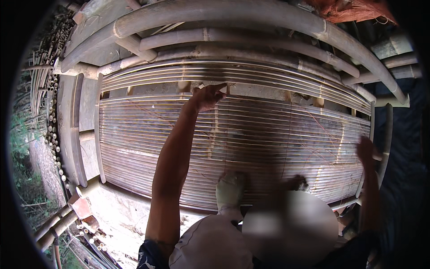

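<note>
Nearest, at the lower edge, a co-worker's grey cap [210,244] and gloved hand [230,190] are seen. The glove is laid on the bottom slats of the slat panel [277,134].

The panel is stretched across a bamboo frame [224,38] in the middle of the view. It is made up of thin, pale brown bamboo strips laid side by side in long horizontal rows and crossed by a few upright ties. Most of the frame is judged to be covered already. One open band is left near the top, where the backing shows between the main field and an upper group of strips.

The left hand [208,96] is raised to that band, and its fingers are closed on a strip at the gap's edge. The right hand [368,151] is held at the panel's right border, beside a side pole [389,134]. It is blurred, so its grip cannot be determined.

Further off, stacked bamboo canes [53,112] are stored at the left, and orange netting [354,11] is hung beyond the top poles.
</note>
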A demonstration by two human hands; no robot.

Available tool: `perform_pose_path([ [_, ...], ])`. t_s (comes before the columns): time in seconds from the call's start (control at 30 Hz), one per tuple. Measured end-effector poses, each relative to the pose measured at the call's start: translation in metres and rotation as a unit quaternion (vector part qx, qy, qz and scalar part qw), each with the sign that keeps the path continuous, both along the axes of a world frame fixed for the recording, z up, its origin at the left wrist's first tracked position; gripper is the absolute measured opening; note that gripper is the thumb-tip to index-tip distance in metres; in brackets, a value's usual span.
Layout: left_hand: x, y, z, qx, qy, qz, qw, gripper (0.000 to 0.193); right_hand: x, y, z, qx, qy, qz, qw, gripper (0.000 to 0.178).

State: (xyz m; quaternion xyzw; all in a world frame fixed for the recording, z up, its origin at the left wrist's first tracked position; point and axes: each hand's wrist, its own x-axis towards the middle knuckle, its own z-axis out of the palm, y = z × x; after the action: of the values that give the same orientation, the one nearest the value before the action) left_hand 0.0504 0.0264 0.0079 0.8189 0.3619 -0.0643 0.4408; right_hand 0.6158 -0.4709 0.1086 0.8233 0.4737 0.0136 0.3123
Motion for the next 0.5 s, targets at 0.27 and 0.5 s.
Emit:
perform_pose_path([
  [0.27, -0.022, 0.027, -0.022, -0.073, 0.011, -0.012, 0.997, 0.028, -0.392, 0.321, -0.054, 0.39, 0.35, 0.078, 0.848, 0.036],
  [0.5, -0.026, 0.013, -0.014, 0.005, 0.007, 0.007, 1.0, 0.02, -0.433, 0.337, -0.074, 0.448, 0.346, -0.013, 0.825, 0.015],
])
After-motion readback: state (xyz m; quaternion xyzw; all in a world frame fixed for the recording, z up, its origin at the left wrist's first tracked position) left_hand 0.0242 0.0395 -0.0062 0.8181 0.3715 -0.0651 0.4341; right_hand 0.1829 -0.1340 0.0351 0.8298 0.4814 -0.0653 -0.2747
